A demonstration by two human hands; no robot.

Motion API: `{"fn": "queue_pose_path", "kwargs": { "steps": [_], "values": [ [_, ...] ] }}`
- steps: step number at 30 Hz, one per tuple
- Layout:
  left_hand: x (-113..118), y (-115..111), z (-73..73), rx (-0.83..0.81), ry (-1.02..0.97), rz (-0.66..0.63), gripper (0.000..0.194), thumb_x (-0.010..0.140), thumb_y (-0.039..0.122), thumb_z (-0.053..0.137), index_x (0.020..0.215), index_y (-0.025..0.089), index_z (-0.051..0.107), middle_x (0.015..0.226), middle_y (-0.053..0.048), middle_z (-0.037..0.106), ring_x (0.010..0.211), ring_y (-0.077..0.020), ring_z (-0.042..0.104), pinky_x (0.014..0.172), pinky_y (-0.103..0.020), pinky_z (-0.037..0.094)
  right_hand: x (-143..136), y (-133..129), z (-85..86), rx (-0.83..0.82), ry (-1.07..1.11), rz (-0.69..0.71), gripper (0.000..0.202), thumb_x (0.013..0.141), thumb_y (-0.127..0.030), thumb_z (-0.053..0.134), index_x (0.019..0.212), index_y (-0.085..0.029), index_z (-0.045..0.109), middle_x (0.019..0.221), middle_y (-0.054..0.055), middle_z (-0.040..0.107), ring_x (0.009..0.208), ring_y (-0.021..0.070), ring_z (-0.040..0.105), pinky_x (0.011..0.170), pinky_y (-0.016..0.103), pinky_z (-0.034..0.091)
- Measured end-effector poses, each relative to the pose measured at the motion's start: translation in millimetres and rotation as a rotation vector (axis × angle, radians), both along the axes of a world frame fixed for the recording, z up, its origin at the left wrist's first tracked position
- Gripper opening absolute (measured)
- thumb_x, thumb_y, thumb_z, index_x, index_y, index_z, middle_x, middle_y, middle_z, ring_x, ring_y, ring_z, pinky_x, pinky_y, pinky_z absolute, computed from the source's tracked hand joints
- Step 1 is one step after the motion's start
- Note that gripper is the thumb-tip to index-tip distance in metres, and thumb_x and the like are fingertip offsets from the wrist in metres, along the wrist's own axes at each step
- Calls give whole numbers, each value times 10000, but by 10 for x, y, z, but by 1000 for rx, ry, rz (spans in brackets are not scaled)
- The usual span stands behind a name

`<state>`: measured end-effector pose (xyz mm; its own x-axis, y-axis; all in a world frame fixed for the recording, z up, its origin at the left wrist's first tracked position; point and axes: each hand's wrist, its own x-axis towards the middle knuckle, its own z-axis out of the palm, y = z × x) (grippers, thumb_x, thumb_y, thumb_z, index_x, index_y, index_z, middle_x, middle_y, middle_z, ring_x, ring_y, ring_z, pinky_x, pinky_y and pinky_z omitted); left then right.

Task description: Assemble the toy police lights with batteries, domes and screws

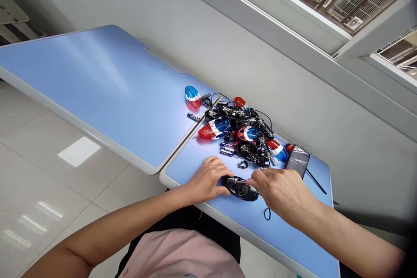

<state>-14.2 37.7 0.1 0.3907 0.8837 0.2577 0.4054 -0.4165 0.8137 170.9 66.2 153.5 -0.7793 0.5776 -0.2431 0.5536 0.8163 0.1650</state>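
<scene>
The black oval plastic casing (242,188) lies on the right blue table (293,243), near its front edge. The left hand (208,180) closes its fingers around the left end of the casing, and the right hand (280,191) pinches the right end. Behind the casing is the pile of red-and-blue oval lights with black wires (241,132). Left of the casing, the second blue table (97,82) has much open surface.

Left hand (206,180) curled palm-down, right hand (280,189) pinching, forearms converging
</scene>
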Motion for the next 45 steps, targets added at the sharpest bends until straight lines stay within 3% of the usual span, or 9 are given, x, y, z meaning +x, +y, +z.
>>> {"fn": "queue_pose_path", "kwargs": {
  "steps": [4,9,12,17,22,27,32,38,45],
  "values": [
    [4,4,-2,-1,4,-1,434,621,280,913,990,195,701,862,-12,693,887,-212,557,893,-374,386,-60,-33,95,-63,-38,3,64,885,-127,500,855,-169,537,655,16,586,515,141,510,448,280,159],
    [14,5,-28,4,1,8,447,616,288,915,996,191,700,865,-15,696,892,-214,557,901,-381,382,-6,-38,68,70,-35,180,191,922,-137,494,741,-193,476,588,1,544,478,132,465,453,300,109],
    [11,6,-24,-3,6,6,437,628,309,907,999,203,699,865,-13,696,891,-216,557,899,-383,382,-37,-31,68,125,-24,147,239,964,-225,491,728,-201,464,545,-14,504,452,129,438,454,303,88],
    [7,10,-10,-13,5,-4,412,655,325,891,997,199,699,861,-14,697,894,-217,558,907,-389,380,-87,-48,106,14,-89,110,132,845,-79,526,788,-190,482,668,17,569,532,132,479,445,286,116],
    [8,11,-16,-7,7,5,411,655,315,890,998,197,697,868,-18,697,898,-217,552,913,-388,384,-47,-32,96,75,-39,55,271,992,-278,424,739,-199,474,580,2,519,490,137,465,455,293,93],
    [6,7,-12,-23,7,-7,373,698,352,859,1004,216,694,871,-16,699,902,-218,559,907,-391,385,-7,-32,62,-45,45,94,256,994,-169,331,818,-173,517,669,13,570,484,114,455,439,270,137],
    [-1,2,-5,-8,7,2,385,674,333,876,993,214,696,873,-18,697,897,-221,559,908,-391,390,30,-20,-1,60,90,33,317,1027,-315,365,786,-180,520,591,-2,534,479,122,465,448,280,114],
    [1,-1,17,-30,14,-6,374,679,303,873,999,213,700,871,-17,696,904,-221,562,910,-392,387,50,-50,1,-78,37,43,155,896,-59,397,875,-167,507,729,24,574,496,114,428,426,258,134],
    [2,2,25,-27,19,-5,387,670,310,881,996,208,699,864,-16,694,894,-217,557,890,-383,383,20,-24,10,4,63,8,142,989,-260,422,931,-177,522,713,8,572,557,139,510,433,264,137]
  ]
}}
